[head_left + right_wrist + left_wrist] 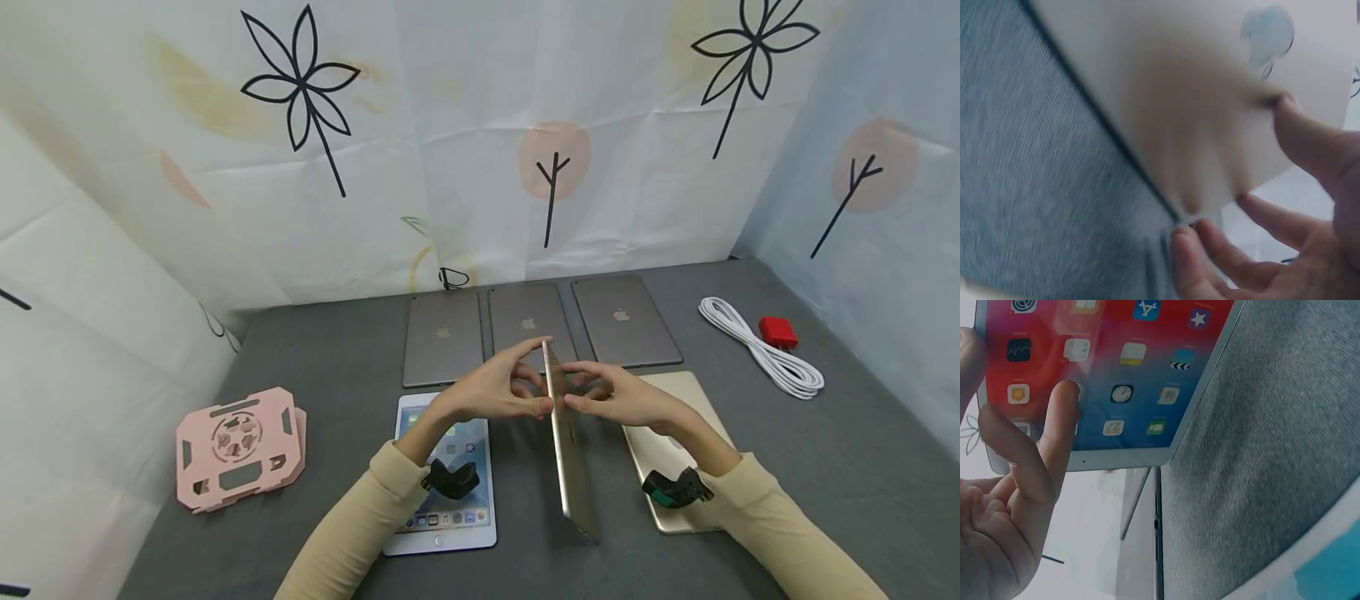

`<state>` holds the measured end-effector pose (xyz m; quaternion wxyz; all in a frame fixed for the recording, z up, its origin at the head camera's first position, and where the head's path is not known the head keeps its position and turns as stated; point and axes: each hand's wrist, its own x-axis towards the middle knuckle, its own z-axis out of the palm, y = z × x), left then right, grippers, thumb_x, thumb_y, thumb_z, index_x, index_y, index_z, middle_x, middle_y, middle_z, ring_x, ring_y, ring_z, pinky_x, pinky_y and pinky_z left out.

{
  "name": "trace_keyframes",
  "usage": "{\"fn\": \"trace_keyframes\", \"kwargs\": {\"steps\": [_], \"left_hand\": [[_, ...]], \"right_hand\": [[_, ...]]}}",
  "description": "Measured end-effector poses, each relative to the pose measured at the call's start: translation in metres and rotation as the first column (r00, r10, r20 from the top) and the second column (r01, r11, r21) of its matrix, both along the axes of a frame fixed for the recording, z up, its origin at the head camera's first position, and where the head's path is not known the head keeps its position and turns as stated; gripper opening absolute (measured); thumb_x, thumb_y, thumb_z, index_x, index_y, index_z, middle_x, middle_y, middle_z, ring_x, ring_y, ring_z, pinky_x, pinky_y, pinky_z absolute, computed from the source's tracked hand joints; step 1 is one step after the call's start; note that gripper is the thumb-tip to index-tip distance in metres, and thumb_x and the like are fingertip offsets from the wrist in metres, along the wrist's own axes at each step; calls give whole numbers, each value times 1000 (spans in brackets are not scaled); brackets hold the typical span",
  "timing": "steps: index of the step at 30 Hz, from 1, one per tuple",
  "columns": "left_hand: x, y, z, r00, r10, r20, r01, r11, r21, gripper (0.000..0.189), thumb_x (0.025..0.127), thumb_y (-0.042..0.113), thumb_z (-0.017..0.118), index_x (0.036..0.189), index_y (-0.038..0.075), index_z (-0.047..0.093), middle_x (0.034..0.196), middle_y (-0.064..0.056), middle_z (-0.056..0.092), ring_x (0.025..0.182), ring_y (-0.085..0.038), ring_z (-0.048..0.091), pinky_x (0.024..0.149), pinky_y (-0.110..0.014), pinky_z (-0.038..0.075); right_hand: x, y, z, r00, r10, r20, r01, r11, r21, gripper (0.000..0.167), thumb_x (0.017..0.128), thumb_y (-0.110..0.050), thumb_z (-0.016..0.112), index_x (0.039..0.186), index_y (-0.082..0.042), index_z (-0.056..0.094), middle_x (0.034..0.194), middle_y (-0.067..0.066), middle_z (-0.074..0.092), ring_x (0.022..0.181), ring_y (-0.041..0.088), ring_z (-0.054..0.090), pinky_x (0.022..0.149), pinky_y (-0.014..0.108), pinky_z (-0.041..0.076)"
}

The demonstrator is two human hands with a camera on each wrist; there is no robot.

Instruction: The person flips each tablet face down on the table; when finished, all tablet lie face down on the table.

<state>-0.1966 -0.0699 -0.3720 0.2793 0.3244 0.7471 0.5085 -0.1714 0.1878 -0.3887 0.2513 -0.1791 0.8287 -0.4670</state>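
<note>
Between both hands a gold tablet [573, 483] stands on edge, its lit screen facing left and its gold back facing right. My left hand [498, 387] holds it, the index finger at the top edge and the thumb on the near side; in the left wrist view its bent fingers lie against the icon-filled screen [1116, 369]. My right hand [622, 400] grips from the other side, thumb on the back [1085, 37] and fingertips at the edge. Beneath the left forearm lies a white-framed tablet [472, 492], screen lit. Another gold tablet [648, 467] lies face down under the right forearm.
Along the back lie three grey tablets: one on the left [442, 350], one in the middle [528, 304], one on the right [626, 321]. A pink folded stand [277, 437] sits at left. At right are a coiled white cable [772, 358] and a red charger [777, 332]. Patterned cloth walls surround the table.
</note>
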Motion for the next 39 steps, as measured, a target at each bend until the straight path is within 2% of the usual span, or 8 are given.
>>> {"fn": "trace_keyframes", "kwargs": {"steps": [4,10,13,20,24,28,33,39], "left_hand": [[-1,-4,0,1000,-10,-29,10,1000,-2,101,89,44,77,165,16,16,120,-21,71,90,-17,76,86,-31,59],[-3,-7,1,1000,13,-4,-13,1000,24,89,90,8,78,161,9,24,104,-18,73,83,-10,74,82,-32,60],[-4,-10,3,999,12,39,-13,999,37,89,89,1,77,160,8,25,98,-9,72,83,-9,74,83,-33,60],[-6,-21,5,993,-9,119,5,999,32,93,88,2,77,162,8,21,95,-4,74,91,-15,76,90,-36,60],[-7,-25,3,990,19,136,-22,1000,22,90,89,7,77,162,9,24,98,-8,77,95,-25,77,92,-38,59],[-6,-27,0,989,56,141,-59,998,20,86,90,11,78,160,9,28,93,-6,78,92,-24,78,93,-36,58],[-4,-31,-9,977,102,190,-109,994,28,87,88,9,78,159,7,28,78,1,73,78,-16,75,89,-33,58],[-2,-38,-20,947,111,301,-146,985,93,91,87,-4,75,161,5,23,82,1,75,79,-14,75,88,-34,58]], "right_hand": [[-2,5,-5,999,29,16,-29,998,57,79,98,-35,70,159,-2,32,150,30,43,130,42,56,98,48,54],[-3,5,-7,998,56,-10,-55,996,70,83,95,-31,74,159,0,32,151,33,42,131,46,53,102,52,51],[-4,4,-8,998,63,-26,-61,996,71,81,95,-31,74,158,0,33,149,33,42,129,46,53,102,53,51],[-4,2,-13,996,58,-69,-51,995,88,80,95,-33,74,157,-2,36,147,31,44,126,42,54,102,54,49],[-2,0,-13,994,51,-100,-41,993,107,80,94,-35,75,157,-1,37,146,31,45,123,42,55,100,54,50],[0,-3,-15,994,28,-108,-15,992,124,82,93,-36,76,157,-2,38,146,31,45,124,44,56,99,55,50],[2,-5,-18,992,1,-128,18,989,150,82,91,-39,77,156,-5,39,144,30,45,123,45,55,97,57,50],[3,-4,-22,987,-15,-157,39,987,156,84,90,-41,78,156,-5,39,141,27,46,123,43,56,95,55,51]]}}
